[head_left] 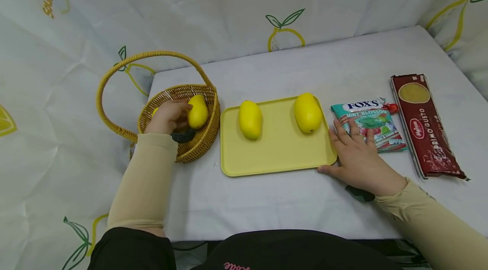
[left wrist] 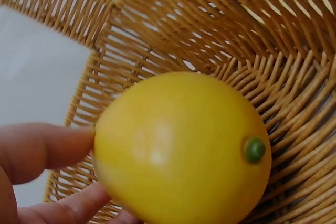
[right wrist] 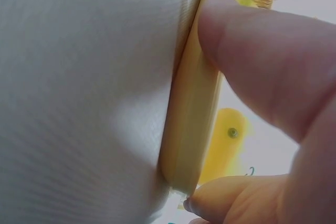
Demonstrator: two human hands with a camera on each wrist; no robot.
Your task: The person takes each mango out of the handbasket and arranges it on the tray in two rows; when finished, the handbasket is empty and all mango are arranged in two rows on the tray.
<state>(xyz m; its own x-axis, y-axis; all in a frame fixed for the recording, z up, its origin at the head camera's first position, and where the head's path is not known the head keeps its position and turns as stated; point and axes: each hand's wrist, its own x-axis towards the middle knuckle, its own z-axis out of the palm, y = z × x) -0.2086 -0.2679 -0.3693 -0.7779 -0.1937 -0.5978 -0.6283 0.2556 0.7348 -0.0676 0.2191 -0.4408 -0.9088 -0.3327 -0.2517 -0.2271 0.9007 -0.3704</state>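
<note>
Inside the wicker basket (head_left: 198,151), my left hand (head_left: 167,114) pinches a yellow mango-shaped fruit (head_left: 198,112) between thumb and fingers. The left wrist view shows that fruit (left wrist: 184,145) close up, with a green stem nub, against the woven wall. A sliver of another yellow thing shows beside the hand. Two similar yellow fruits, one left (head_left: 250,119) and one right (head_left: 307,112), lie on the yellow tray (head_left: 278,158). My right hand (head_left: 358,164) spreads its fingers at the tray's right end, thumb touching the rim, fingertips over a candy bag (head_left: 381,124).
A dark red pasta pack (head_left: 427,130) lies right of the candy bag, and a small red wrapped candy (head_left: 392,108) is between them. The basket's tall handle (head_left: 152,54) arches over its opening. A printed cloth (head_left: 228,3) hangs behind the white table (head_left: 267,206).
</note>
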